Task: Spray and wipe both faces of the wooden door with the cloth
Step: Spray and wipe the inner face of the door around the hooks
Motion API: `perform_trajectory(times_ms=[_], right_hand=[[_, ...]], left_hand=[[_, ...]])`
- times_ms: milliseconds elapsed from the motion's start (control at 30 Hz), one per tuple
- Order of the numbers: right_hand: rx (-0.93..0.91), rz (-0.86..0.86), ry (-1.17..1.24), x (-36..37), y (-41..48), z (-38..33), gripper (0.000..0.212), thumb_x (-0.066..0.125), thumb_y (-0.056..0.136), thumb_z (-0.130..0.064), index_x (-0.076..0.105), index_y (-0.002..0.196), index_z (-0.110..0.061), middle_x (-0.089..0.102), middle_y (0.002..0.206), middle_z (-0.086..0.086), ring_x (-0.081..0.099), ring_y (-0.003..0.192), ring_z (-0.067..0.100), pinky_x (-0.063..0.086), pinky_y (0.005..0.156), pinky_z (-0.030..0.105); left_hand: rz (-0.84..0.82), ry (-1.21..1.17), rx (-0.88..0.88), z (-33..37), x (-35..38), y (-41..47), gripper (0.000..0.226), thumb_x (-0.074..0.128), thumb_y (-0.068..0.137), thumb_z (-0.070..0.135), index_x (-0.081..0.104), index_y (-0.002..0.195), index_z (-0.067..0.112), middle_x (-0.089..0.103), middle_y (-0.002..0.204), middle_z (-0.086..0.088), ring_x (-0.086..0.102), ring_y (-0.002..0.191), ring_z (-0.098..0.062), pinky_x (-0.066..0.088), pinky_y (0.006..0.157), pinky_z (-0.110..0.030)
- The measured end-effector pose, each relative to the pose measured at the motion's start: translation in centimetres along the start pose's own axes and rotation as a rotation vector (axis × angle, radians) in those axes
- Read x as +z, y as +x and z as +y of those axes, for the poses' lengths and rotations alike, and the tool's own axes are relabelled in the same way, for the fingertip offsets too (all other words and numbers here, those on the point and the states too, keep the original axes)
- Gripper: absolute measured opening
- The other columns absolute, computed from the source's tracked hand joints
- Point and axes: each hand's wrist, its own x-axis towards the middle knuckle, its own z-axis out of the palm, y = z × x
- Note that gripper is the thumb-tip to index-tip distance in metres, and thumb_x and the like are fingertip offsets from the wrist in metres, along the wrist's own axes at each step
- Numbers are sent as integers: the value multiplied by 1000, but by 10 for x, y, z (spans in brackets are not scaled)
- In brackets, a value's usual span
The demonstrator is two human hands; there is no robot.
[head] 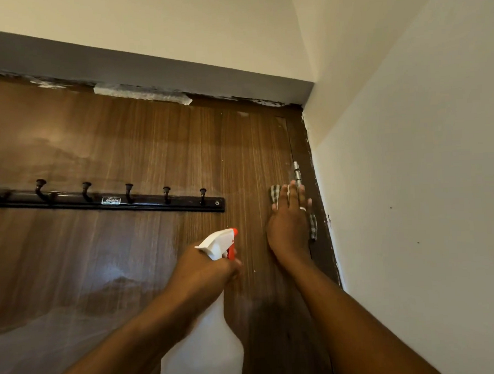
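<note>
Right hand [289, 221] lies flat, fingers straight, pressing the dark-checked cloth [275, 195] on the brown wood-grain door [137, 141] beside its silver hinge [297, 172]. Left hand [207, 272] grips the white spray bottle [218, 242] with its orange trigger. Looks mid-wipe on this face; the other face isn't visible, so can't tell.

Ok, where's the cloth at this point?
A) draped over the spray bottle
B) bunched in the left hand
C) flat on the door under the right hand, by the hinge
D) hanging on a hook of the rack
C: the right hand lies with straight fingers over the checked cloth, pressing it on the door beside the hinge.
</note>
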Motion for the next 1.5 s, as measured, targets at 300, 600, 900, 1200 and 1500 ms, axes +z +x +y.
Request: perform_trajectory(times_ms=[300, 600, 900, 1200, 1500], right_hand=[[-506, -79, 38, 13, -57, -5, 55, 40, 97, -28, 33, 152, -27, 32, 158, 2, 23, 148, 20, 15, 121, 49], [-96, 9, 142, 19, 22, -47, 55, 42, 99, -22, 32, 151, -31, 26, 159, 2, 24, 146, 28, 33, 116, 47], [-241, 12, 33, 5, 51, 5, 49, 44, 101, -15, 35, 146, -36, 46, 147, 6, 44, 135, 29, 43, 108, 50], [-245, -49, -34, -1, -12, 28, 55, 40, 104, -18, 23, 156, -24, 27, 160, 8, 24, 147, 32, 26, 116, 49], [56, -31, 54, -17, -129, 96, 52, 43, 103, -32, 33, 152, -17, 36, 156, 8, 30, 146, 29, 27, 118, 52]], left_hand=[[14, 44, 14, -5, -23, -1, 58, 68, 78, 5, 47, 131, 12, 63, 113, -14, 59, 107, -28, 46, 98, -46], [25, 21, -2, -14, -38, -3, 50, 64, 79, -5, 50, 124, 12, 65, 104, -12, 62, 96, -23, 47, 67, -24], [-18, 28, 3, -18, -31, -12, 45, 63, 81, -2, 50, 121, 14, 64, 106, -12, 60, 95, -21, 47, 65, -24], [-17, -40, -7, -26, -19, -19, 46, 66, 81, 4, 51, 123, 17, 63, 112, -9, 61, 102, -20, 48, 71, -22], [-68, -4, -81, -51, 18, -59, 58, 62, 85, 6, 41, 138, 15, 57, 123, -9, 57, 106, -22, 49, 83, -28]])
